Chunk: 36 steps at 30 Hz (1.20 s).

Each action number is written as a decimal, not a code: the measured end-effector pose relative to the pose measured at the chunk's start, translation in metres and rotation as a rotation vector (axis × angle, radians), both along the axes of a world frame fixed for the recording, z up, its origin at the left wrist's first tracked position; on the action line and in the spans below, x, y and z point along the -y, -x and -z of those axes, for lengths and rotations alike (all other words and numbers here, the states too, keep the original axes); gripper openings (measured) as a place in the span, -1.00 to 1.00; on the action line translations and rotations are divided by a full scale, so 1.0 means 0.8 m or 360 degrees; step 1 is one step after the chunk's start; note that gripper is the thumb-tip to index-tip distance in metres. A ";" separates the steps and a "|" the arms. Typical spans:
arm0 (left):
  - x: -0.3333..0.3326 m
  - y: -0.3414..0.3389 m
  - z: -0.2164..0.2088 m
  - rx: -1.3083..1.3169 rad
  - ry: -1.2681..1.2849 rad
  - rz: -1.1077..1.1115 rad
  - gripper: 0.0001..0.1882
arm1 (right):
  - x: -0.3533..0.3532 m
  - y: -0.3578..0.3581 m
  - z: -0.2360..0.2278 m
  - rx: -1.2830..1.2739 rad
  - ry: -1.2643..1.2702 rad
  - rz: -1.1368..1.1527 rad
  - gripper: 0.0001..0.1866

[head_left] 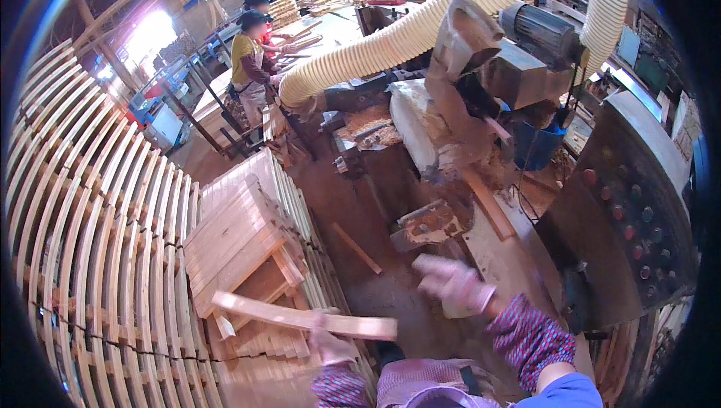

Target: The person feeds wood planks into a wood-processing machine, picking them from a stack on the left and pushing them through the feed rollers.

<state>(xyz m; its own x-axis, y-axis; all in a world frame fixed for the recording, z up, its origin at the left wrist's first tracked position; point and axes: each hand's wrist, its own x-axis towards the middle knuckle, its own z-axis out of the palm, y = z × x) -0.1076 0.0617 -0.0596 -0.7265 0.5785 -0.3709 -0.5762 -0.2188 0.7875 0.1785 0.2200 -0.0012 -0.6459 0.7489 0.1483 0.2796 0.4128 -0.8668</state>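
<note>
My left hand (328, 342), in a pale pinkish glove, is closed around a short, thick wooden strip (263, 310). The strip lies crosswise over a stack of boards (225, 216), its right end reaching past my hand. My right hand (457, 283), gloved the same way, is blurred by motion; its fingers look stretched out to the left and hold nothing visible. It hovers in front of a dusty machine's metal part (429, 225). Beyond it, another wooden strip (487, 204) rests on the machine bed (488, 254).
Tall stacks of wooden slats (98, 235) fill the left side. A control panel with buttons (631, 220) stands at right. A ribbed hose (405, 36) arches over the machine, near a blue bucket (538, 145). A loose stick (357, 248) lies on the floor. Two co-workers (251, 63) stand farther back.
</note>
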 end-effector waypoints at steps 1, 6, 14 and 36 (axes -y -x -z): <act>0.008 -0.036 0.001 -0.0203 0.0016 0.0058 -0.57 | 0.045 0.009 -0.025 -0.0039 0.0161 -0.0198 -0.38; 0.000 -0.192 -0.033 0.0244 -0.0273 0.0501 -0.59 | 0.194 -0.051 -0.029 0.0260 0.0127 -0.0175 -0.19; -0.031 -0.253 -0.038 -0.0018 -0.0187 0.0768 -0.60 | 0.346 -0.311 0.058 0.1121 -0.0330 0.0855 -0.37; -0.075 -0.217 -0.019 -0.1511 0.0016 0.0986 -0.77 | 0.199 -0.162 -0.009 0.0284 -0.0168 0.0428 -0.27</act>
<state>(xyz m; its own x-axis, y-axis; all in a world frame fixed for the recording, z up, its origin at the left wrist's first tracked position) 0.0658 0.1219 -0.0441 -0.3063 0.9365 0.1708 0.2483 -0.0946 0.9641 0.3084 0.0611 0.0060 -0.4503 0.8824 0.1363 0.5341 0.3885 -0.7509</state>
